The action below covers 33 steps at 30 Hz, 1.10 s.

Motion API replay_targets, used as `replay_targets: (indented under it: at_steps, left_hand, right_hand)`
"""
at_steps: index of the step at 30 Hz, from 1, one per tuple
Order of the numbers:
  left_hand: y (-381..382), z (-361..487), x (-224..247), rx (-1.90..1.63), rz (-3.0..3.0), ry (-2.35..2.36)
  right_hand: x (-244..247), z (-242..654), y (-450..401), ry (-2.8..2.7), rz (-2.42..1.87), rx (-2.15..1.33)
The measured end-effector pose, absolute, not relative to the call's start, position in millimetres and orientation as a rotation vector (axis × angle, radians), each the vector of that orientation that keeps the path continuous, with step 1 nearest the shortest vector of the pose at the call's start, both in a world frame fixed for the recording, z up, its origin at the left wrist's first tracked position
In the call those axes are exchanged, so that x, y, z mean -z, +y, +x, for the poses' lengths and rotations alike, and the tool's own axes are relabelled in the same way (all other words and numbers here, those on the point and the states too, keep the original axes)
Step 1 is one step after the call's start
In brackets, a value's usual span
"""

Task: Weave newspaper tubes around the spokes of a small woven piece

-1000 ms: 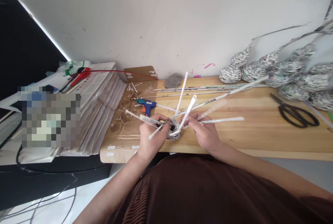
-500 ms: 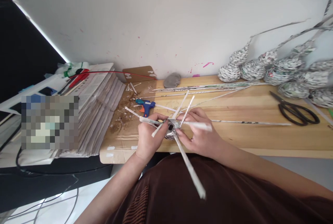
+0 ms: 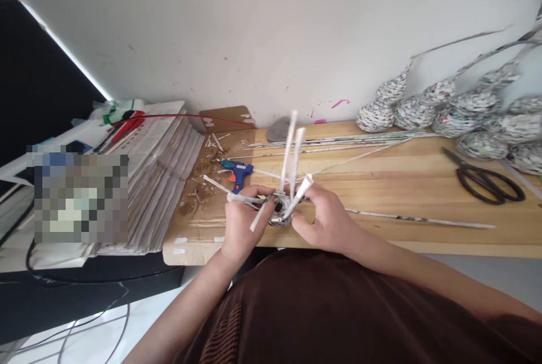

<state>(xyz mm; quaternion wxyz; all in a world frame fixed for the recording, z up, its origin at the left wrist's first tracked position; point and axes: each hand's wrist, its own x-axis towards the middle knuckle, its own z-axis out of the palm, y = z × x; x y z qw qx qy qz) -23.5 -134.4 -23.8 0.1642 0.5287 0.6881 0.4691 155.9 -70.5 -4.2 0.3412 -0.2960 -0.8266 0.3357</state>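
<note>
A small round piece woven from rolled newspaper tubes (image 3: 277,220), with a dark hole in its middle, is between my hands near the table's front edge. My left hand (image 3: 244,224) is closed around its left side. My right hand (image 3: 326,222) is closed at its right edge, fingers bent on a paper strand. Several pale paper spokes stick out of the piece: two stand upright, one leans right (image 3: 301,192) by my right fingers, others point left over my left hand. A long thin newspaper tube (image 3: 423,221) stretches rightward from behind my right hand.
A blue glue gun (image 3: 240,171) lies on stained cardboard (image 3: 199,228) behind my left hand. Stacked newspapers (image 3: 165,166) stand left. Long paper tubes (image 3: 339,143) and a grey stone-like lump (image 3: 279,128) lie at the back. Black scissors (image 3: 483,180) and woven gourd shapes (image 3: 375,117) are right.
The spoke that pointed down toward my body now slants up to the right. Two spokes at the back stand more upright. The long tube's right end has shifted right and nearer me.
</note>
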Motion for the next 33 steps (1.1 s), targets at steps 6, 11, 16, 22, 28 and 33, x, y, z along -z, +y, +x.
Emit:
replay_targets:
  at_steps: [6, 11, 16, 22, 28, 33]
  left_hand:
    - [-133.6, -23.3, 21.9, -1.321, 1.613, 1.915]
    - [-134.0, -20.9, 12.7, -1.248, 1.597, 1.974]
    - [-133.2, -18.4, 6.5, -1.267, 1.614, 1.888]
    - [-133.3, -15.7, 2.3, -1.263, 1.716, 1.897]
    - [-132.8, -13.7, 2.6, -1.244, 1.772, 1.94]
    - [-132.9, -11.3, 2.0, -1.203, 1.798, 1.978]
  right_hand:
    - [18.1, 148.1, -70.5, -2.044, -0.803, -0.826]
    - [21.9, 141.5, -64.3, -2.036, -0.892, -0.87]
    - [19.8, 140.3, -63.3, -2.061, -0.907, -0.843]
    - [18.5, 141.1, -64.6, -2.058, -0.895, -0.827]
    - [19.4, 143.4, -60.9, -2.113, -0.871, -0.78]
    - [21.6, 142.8, -59.9, -2.128, -0.858, -0.66]
